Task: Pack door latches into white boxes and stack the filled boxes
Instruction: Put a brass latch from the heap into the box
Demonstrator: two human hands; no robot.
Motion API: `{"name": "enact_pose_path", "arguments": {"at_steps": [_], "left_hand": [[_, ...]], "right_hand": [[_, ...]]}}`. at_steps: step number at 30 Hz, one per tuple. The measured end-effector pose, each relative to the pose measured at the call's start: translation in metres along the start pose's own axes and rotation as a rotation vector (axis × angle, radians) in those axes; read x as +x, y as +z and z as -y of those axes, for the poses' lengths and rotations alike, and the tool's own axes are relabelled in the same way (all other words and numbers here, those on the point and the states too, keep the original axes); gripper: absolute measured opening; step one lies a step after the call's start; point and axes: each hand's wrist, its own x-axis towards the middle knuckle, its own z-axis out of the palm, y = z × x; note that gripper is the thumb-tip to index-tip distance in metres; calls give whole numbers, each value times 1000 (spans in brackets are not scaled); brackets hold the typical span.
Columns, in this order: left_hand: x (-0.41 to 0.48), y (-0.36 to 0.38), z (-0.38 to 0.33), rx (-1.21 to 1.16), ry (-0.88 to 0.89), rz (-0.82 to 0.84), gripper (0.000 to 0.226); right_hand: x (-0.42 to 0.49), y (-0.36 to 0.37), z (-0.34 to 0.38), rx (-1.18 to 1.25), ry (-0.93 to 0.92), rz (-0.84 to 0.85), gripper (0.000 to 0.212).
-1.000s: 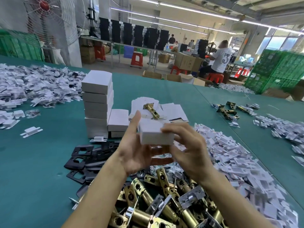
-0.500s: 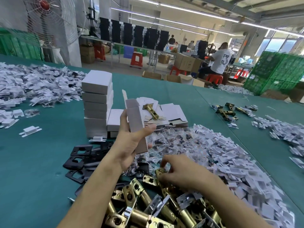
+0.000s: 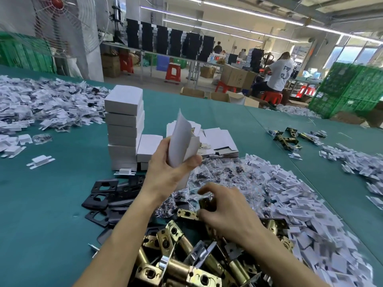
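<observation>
Hands: left [image 3: 165, 175] round box [image 3: 182, 139], right [image 3: 226, 212] round latch [image 3: 187, 213]

Factory packing floor — latch heaps [image 3: 186, 264], crates [image 3: 348, 90]

The scene is seen through one wide-angle camera worn on the head, aimed forward and down across the counter [image 3: 51, 204]. Both forearms are taken in from the bottom edge. The left grip [image 3: 165, 175], closed round a white box [image 3: 182, 139], and the right grip [image 3: 228, 214], curled onto a door latch [image 3: 186, 213], are caught close, low in the middle. Beyond the grips the stacked boxes [image 3: 124, 125] are framed, with the hall shown far behind.
</observation>
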Motion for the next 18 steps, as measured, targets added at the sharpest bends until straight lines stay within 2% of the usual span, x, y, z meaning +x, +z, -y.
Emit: {"name": "enact_pose_path", "arguments": {"at_steps": [6, 9, 11, 14, 18], "left_hand": [[-2, 0, 4, 122, 30, 14, 91], [-6, 0, 5, 191, 40, 52, 101], [-6, 0, 4, 167, 27, 97, 98], [-5, -2, 4, 37, -37, 168, 84], [-3, -6, 8, -54, -115, 314, 89]], "right_hand": [[-4, -12, -10, 318, 45, -212, 25], [-1, -20, -14, 483, 61, -269, 23], [4, -27, -16, 545, 49, -344, 24], [11, -43, -16, 716, -10, -512, 29], [20, -72, -2, 855, -206, -688, 34]]}}
